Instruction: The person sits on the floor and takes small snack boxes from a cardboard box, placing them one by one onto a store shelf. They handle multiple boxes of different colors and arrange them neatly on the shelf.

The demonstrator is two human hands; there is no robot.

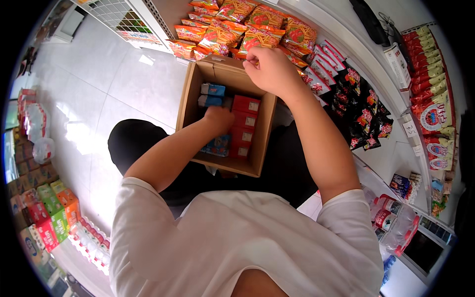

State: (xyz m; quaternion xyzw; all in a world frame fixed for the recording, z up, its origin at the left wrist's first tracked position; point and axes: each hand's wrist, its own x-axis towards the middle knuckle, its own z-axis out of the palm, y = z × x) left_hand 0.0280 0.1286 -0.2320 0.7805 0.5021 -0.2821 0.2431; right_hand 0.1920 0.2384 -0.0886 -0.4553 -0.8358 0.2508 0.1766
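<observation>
A brown cardboard box [184, 111] stands open in front of me, between my legs. Inside it, red boxes [243, 120] line up along the right side, and blue packs [213, 89] lie on the left and near sides. My left hand [219, 118] reaches down into the box between the blue packs and the red boxes; its fingers are mostly hidden. Over the far right rim of the box is my right hand [269, 71], its fingers curled together. Whatever may be between those fingers cannot be made out.
Orange snack bags [217, 37] fill the shelf just beyond the box, with black snack bags [354, 106] to their right. Red and cream bags [435, 99] hang at the far right. Bottled drinks [393, 220] stand near my right elbow. Colourful cartons [54, 208] are stacked at left on the tiled floor [84, 94].
</observation>
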